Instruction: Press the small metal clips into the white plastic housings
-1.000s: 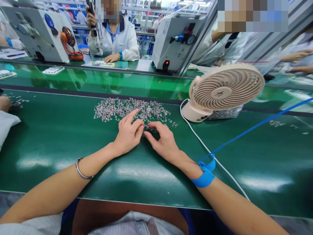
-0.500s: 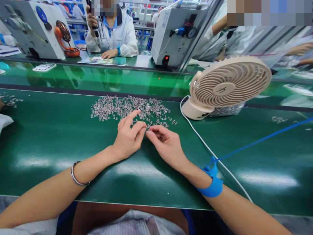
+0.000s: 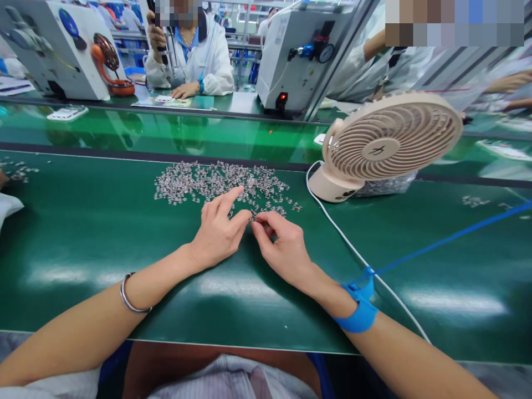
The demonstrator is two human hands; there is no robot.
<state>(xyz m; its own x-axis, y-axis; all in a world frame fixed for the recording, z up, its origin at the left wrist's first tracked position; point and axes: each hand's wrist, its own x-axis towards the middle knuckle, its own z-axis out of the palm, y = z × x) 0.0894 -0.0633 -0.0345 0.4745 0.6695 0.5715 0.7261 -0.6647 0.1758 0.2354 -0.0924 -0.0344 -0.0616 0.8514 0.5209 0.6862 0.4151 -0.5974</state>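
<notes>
A loose heap of small silvery metal pieces [image 3: 189, 183] lies on the green tabletop; they look like tiny bent clips, too small to name surely. My left hand [image 3: 218, 230] is at the heap's near edge, thumb and forefinger pressed together and another finger stretched over the pieces. Facing it, my right hand [image 3: 285, 241] is closed in a pinch on a small metal piece [image 3: 254, 219] between the two hands' fingertips. Whether the left fingertips also grip this piece is hidden. A blue wrist strap [image 3: 359, 307] with a cord circles my right wrist.
A beige fan [image 3: 382, 147] stands right of the heap, its white cable [image 3: 353, 249] running toward me. Beyond lies a shiny green belt [image 3: 166, 130] carrying white panels [image 3: 67, 113]. A co-worker [image 3: 208, 61] sits across, between white machines [image 3: 297, 61]. More small pieces [image 3: 475, 201] lie far right.
My hands stay nearly in place; the left fingers have shifted slightly and the right hand has moved a little right. White panels on the belt slid left, one now showing beside the fan.
</notes>
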